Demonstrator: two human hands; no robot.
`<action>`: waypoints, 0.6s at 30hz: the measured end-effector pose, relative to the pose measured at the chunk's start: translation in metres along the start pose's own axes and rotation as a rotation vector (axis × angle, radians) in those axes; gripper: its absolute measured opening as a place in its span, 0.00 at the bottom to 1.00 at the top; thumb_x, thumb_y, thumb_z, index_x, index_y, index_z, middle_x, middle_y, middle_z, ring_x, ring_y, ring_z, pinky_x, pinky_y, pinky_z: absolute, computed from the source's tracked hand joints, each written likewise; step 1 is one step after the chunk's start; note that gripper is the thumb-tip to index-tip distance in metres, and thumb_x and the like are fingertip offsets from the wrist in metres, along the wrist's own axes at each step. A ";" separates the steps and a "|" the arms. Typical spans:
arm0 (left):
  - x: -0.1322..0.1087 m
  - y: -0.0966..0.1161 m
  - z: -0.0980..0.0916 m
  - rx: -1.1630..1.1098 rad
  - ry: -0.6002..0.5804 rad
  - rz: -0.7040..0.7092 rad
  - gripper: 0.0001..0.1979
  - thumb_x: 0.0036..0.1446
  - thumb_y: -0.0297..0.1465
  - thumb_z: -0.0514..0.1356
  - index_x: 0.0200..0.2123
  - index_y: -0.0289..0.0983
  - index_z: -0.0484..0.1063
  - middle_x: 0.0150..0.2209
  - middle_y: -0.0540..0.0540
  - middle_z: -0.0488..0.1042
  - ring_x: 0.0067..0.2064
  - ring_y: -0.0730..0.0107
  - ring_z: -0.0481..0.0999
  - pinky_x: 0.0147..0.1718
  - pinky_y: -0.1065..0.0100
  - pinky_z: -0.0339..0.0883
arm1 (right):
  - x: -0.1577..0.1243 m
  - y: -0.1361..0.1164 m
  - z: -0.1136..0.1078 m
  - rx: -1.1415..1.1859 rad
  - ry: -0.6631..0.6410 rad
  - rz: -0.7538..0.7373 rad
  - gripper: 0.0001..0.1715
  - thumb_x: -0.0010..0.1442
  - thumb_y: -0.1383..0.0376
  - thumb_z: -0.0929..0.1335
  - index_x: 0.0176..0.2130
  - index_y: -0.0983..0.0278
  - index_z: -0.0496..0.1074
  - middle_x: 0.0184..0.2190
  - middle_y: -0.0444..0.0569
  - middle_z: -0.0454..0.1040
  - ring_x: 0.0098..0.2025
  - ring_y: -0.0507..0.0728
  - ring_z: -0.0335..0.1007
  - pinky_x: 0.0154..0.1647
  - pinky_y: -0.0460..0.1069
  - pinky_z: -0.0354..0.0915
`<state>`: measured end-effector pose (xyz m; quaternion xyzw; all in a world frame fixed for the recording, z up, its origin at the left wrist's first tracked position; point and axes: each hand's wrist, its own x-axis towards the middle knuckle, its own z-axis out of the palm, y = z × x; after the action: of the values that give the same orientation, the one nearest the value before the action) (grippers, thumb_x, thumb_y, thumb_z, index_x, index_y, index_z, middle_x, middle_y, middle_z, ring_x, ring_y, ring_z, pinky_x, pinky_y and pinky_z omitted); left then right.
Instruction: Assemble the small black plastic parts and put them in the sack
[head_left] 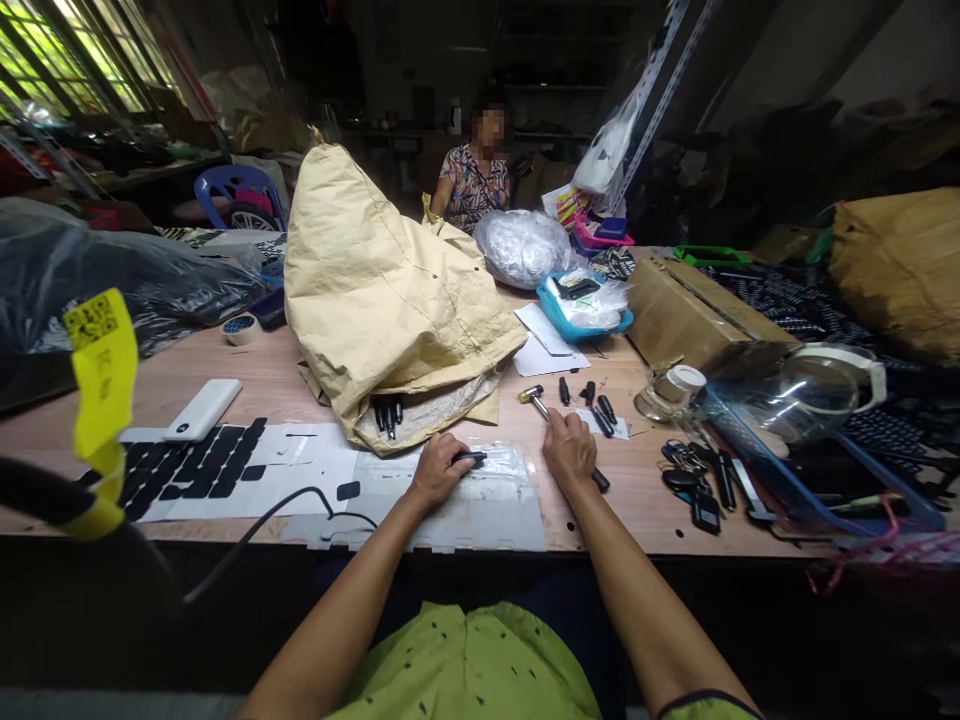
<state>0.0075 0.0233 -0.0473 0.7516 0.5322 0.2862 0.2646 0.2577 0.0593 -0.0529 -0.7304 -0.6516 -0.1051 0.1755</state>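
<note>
Low in the middle of the frame, our left hand point(439, 468) rests over a clear mat point(514, 520) on the wooden table point(637, 525). Its fingers are closed around one end of a small black part point(472, 456), which sticks out to the right, lying nearly flat. Just to the right, our right hand point(570, 447) is wrapped around the handle of a hammer point(532, 394); the head points to the upper left, and the butt of the handle shows below the hand.

Near the hammer head, right of centre, we have more black pieces point(606, 408) lying loose, some on a scrap of white paper. Above our left hand stands a big paper sack point(397, 290), its mouth facing us, with several dark pieces point(388, 415) lying inside the lip.

At the left of the frame, a white power bank point(202, 410) lies on a sheet of paper point(307, 485), touching rows of flat black pads point(217, 460). To the right we see a cardboard box point(690, 320), a glass jar point(652, 402) and a bunch of keys point(679, 478). At top centre, beyond the sack, a person point(476, 190) in a patterned shirt faces our table.
</note>
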 end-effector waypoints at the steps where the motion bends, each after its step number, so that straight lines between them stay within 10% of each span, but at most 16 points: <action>1: 0.000 0.000 -0.001 0.005 0.008 0.002 0.07 0.57 0.31 0.59 0.37 0.41 0.77 0.36 0.47 0.74 0.41 0.62 0.69 0.45 0.61 0.63 | -0.001 -0.001 0.002 -0.014 0.019 0.003 0.18 0.64 0.68 0.62 0.50 0.61 0.75 0.34 0.52 0.66 0.37 0.57 0.58 0.32 0.49 0.49; 7: -0.024 0.027 -0.009 -0.056 0.038 0.020 0.11 0.63 0.32 0.53 0.44 0.40 0.75 0.40 0.45 0.77 0.43 0.61 0.72 0.46 0.61 0.65 | -0.003 -0.004 0.000 -0.057 0.003 -0.002 0.18 0.66 0.66 0.60 0.51 0.62 0.73 0.36 0.53 0.66 0.39 0.58 0.58 0.33 0.50 0.49; 13: -0.097 0.062 0.010 -0.373 -0.500 0.250 0.15 0.65 0.36 0.54 0.51 0.46 0.75 0.44 0.47 0.80 0.44 0.66 0.78 0.45 0.69 0.68 | -0.002 -0.002 -0.005 -0.060 -0.035 0.017 0.18 0.66 0.65 0.59 0.51 0.63 0.72 0.39 0.55 0.66 0.41 0.60 0.57 0.34 0.51 0.49; 18: -0.135 0.028 0.057 -0.280 -0.595 -0.192 0.13 0.59 0.33 0.58 0.46 0.44 0.78 0.43 0.47 0.81 0.43 0.63 0.80 0.41 0.68 0.70 | -0.001 -0.002 -0.005 -0.056 -0.053 0.031 0.19 0.66 0.65 0.59 0.51 0.64 0.71 0.40 0.56 0.65 0.41 0.60 0.57 0.34 0.51 0.49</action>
<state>0.0298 -0.1189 -0.0880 0.7051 0.4556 0.0986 0.5344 0.2557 0.0564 -0.0485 -0.7475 -0.6415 -0.1012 0.1395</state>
